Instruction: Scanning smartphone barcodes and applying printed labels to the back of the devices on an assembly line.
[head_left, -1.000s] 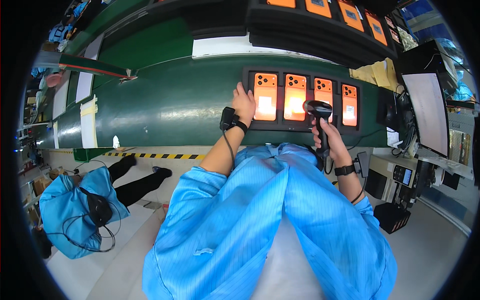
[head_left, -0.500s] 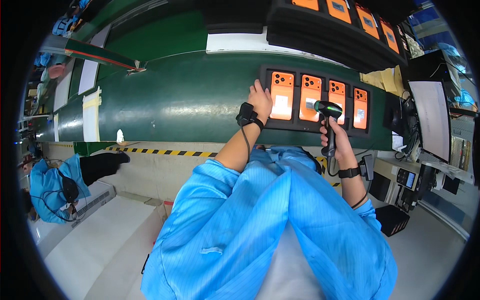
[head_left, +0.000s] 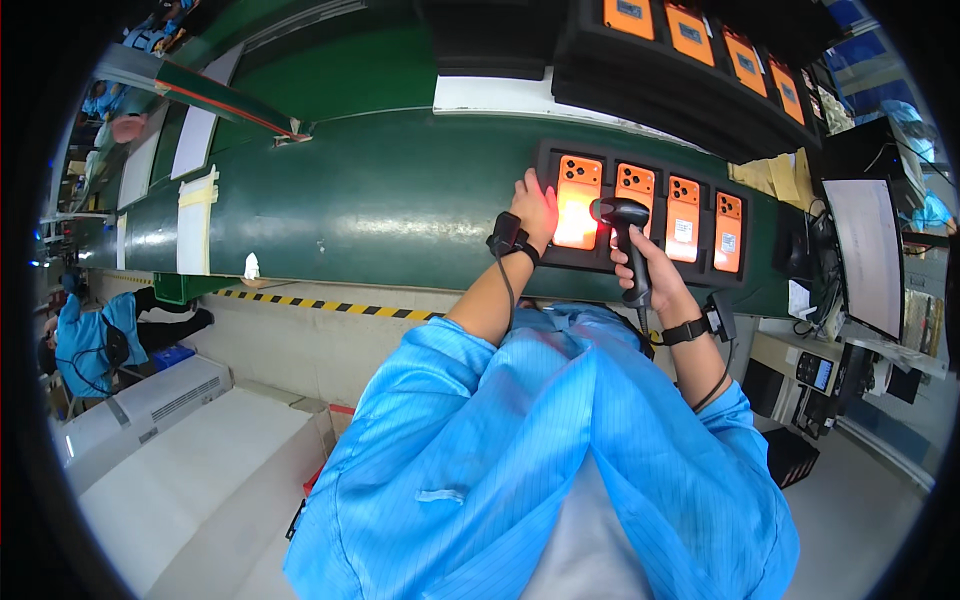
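Scanner (head_left: 625, 212), black and pistol-shaped, hangs over the black tray (head_left: 547, 150) near the counter's near edge, its lit nose aimed at the leftmost orange phone (head_left: 577, 185). Red glare washes out that phone's lower back, so any label there is lost. The second phone (head_left: 640, 173) shows its camera end; scanner and fingers hide much of the rest. The third phone (head_left: 683, 215) and fourth phone (head_left: 728, 235), toward the tray's right edge, bear pale labels too small to read. The right hand (head_left: 650, 272) wraps the scanner's handle; its trigger is hidden. The left hand (head_left: 537, 212) lies along the tray's left edge, fingers extended; whether it grips the rim I cannot tell. Beyond the far edge of the green counter (head_left: 370, 190), the picture's top crops more orange phones (head_left: 690, 35).
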